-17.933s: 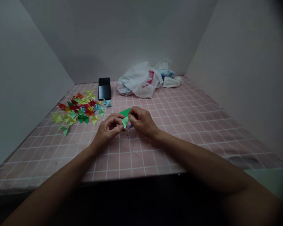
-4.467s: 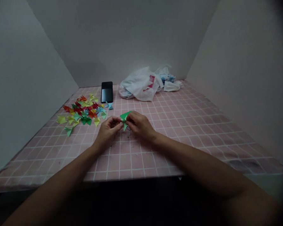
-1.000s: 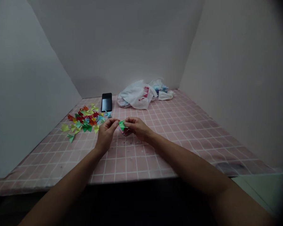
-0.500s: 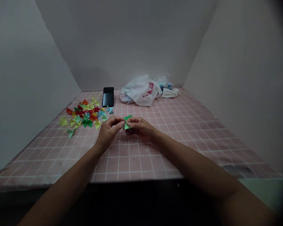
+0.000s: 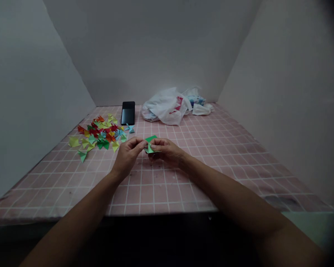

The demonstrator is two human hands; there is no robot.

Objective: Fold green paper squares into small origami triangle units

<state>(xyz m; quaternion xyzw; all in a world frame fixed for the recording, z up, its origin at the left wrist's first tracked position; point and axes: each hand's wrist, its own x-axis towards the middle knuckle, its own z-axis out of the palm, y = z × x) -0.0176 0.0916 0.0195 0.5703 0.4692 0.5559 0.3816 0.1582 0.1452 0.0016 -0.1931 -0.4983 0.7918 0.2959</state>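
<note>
Head view: I've got the left hand (image 5: 129,152) and right hand (image 5: 169,151) close together over the table (image 5: 200,163), front middle. Left fingers pinched together on the left edge of the folded green paper (image 5: 150,149); right fingers clamped on its right side, thumb on top. It's between both hands. Darker green sheet (image 5: 151,138) just behind it, partly hidden; can't tell if they touch. Off to the left, pile of folded paper pieces (image 5: 102,144), red, orange, yellow, green, blue. Black smartphone (image 5: 128,113) behind the pile, toward its right. White plastic bag (image 5: 165,107) with red print at the back, blue-and-white bundle (image 5: 197,100) beside it.
</note>
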